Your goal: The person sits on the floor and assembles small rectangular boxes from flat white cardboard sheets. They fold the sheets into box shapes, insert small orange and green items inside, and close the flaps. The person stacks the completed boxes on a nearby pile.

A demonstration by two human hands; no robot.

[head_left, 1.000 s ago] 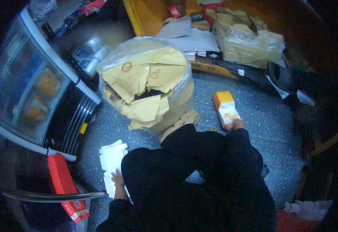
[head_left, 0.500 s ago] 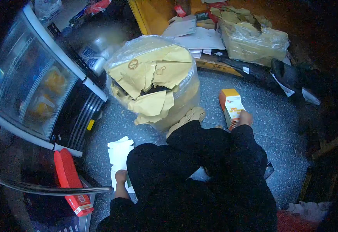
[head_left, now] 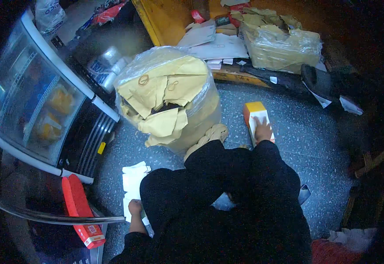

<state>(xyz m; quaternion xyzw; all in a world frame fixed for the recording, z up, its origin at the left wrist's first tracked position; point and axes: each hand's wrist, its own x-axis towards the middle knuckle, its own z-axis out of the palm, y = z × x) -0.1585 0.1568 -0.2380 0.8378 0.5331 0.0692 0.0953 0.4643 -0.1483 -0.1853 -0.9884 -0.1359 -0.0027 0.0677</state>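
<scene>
My right hand (head_left: 263, 131) lies flat with its fingers spread on top of a stack of orange and white folded cartons (head_left: 255, 107) on the floor ahead to the right. Low on the left, my left hand (head_left: 135, 207) is closed beside my leg, over white flattened cartons (head_left: 133, 181) lying on the floor. What its fingers hold, if anything, is hidden from this view. My dark sleeves and legs cover much of the lower middle.
A large plastic-wrapped brown paper bundle (head_left: 201, 110), torn open on top, stands ahead. A glass-fronted cabinet (head_left: 80, 79) is at left, with a red carton stack (head_left: 76, 198) by a metal bar (head_left: 60, 218). Another wrapped bundle (head_left: 284, 53) sits at the back right.
My right hand has gone from a closed grip at the near end of the orange and white stack to lying spread on its top. My left hand has moved slightly nearer to me.
</scene>
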